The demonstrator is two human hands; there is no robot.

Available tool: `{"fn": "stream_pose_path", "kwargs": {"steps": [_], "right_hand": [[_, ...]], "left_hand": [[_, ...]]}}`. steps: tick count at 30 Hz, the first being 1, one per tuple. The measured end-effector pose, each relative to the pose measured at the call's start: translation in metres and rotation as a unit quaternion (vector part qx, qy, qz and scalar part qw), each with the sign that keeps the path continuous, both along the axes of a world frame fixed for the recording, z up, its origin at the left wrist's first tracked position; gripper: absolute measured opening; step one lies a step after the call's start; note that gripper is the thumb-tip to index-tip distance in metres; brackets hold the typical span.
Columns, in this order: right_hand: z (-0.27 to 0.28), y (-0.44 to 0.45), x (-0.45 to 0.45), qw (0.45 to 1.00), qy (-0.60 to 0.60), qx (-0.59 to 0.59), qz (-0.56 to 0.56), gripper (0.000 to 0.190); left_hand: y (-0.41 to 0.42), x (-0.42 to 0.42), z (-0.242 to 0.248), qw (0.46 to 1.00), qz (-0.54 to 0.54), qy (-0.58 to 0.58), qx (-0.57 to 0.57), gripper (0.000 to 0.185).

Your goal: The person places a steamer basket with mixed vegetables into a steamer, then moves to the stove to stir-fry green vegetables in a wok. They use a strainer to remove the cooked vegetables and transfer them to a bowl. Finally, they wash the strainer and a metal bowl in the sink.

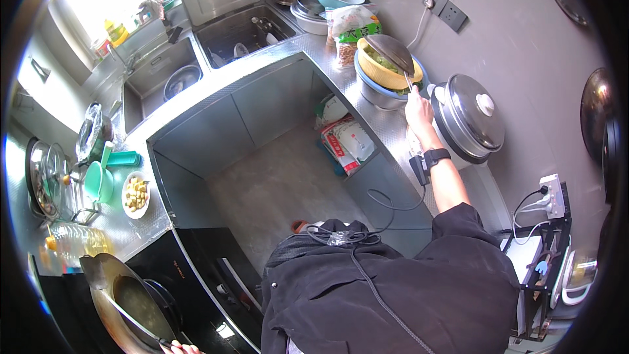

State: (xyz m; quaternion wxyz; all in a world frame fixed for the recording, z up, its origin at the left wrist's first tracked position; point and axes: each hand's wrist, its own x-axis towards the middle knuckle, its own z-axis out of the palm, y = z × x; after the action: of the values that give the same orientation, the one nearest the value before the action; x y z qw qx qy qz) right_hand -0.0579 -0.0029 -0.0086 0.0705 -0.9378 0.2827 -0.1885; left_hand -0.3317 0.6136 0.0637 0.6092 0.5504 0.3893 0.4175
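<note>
My right hand [418,108] grips the handle of a round metal skimmer or ladle [393,51], whose exact kind I cannot tell. Its dark bowl is tilted over a yellow plastic basket [369,66] holding green vegetables [385,62]. That basket rests in a blue-rimmed basin [376,96] on the metal counter. At the bottom edge, partly cut off, my left hand [181,348] is closed around the handle of a wok spatula [130,315]. The spatula lies across a wok [109,300] with cloudy liquid in it, on the black stove [182,285].
A lidded electric cooker [467,118] stands beside my right forearm. A bag of beans [351,34] is behind the basin. On the left counter are a bowl of cut pieces [136,195], a green dipper [98,182] and an oil bottle [81,243]. A cable [393,206] hangs near my waist.
</note>
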Motion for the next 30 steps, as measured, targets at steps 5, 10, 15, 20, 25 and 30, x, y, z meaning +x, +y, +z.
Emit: {"fn": "stream_pose_path", "kwargs": {"steps": [5,10,15,20,25,30], "right_hand": [[0.007,-0.005,0.004,0.984,-0.162,0.073,-0.004,0.035],[0.036,0.015,-0.014,0.793,-0.312,0.519,0.065,0.032],[0.073,0.068,-0.037,0.612,-0.326,0.71,0.123,0.034],[0.091,0.131,-0.055,0.601,-0.248,0.735,0.195,0.036],[0.097,0.196,-0.062,0.612,-0.135,0.714,0.313,0.039],[0.099,0.254,-0.057,0.609,0.019,0.647,0.458,0.043]], "left_hand": [[0.0,-0.002,0.001,1.0,0.001,0.008,-0.012,0.027],[0.005,-0.008,-0.002,1.0,0.003,0.006,-0.03,0.026],[0.001,-0.008,0.0,1.0,-0.024,-0.016,-0.007,0.028],[-0.004,-0.011,0.008,1.0,-0.005,-0.011,-0.012,0.034],[0.003,-0.026,-0.002,0.999,0.004,-0.035,-0.007,0.038],[-0.005,-0.055,-0.009,0.998,0.054,-0.036,-0.013,0.04]]}}
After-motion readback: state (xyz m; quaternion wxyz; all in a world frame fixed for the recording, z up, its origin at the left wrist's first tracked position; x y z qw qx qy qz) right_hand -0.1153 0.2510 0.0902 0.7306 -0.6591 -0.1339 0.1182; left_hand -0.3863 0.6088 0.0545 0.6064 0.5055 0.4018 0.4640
